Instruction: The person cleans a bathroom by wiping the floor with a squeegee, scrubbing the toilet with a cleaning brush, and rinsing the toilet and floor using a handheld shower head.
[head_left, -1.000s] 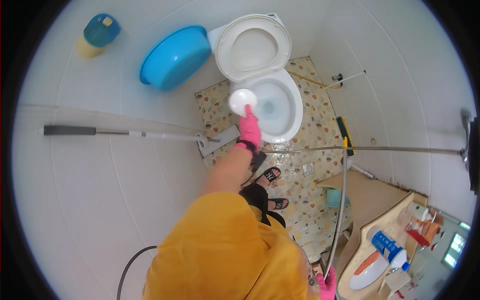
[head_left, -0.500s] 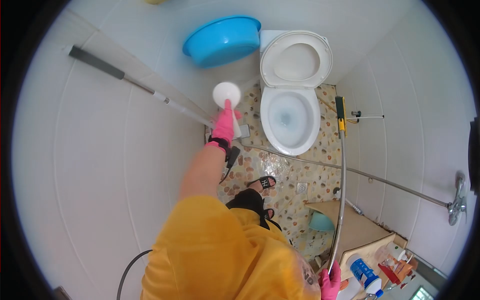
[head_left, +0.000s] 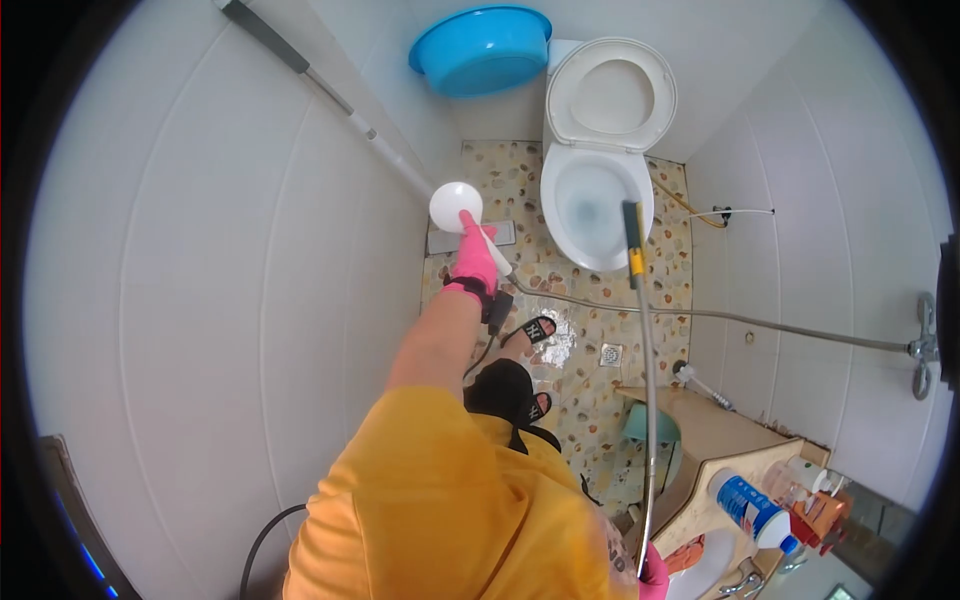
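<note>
My left hand, in a pink rubber glove, is closed around the handle of a white shower head. Its round face points away, toward the left wall, and a metal hose runs from the handle to the tap. Low in view, my right hand, also gloved and partly cut off, grips the metal pole of a long-handled cleaning tool. The tool's dark green and yellow head appears in front of the right rim of the toilet bowl; whether they touch is unclear.
A blue basin is beside the toilet tank. Another pole leans along the left wall. A wall tap is at the right. Bottles, including a blue one, stand by the sink. The pebble-patterned floor is wet.
The tool's head has swung left, from beside the toilet to in front of the bowl's rim. The shower head has moved away from the basin, toward me. My view has shifted slightly.
</note>
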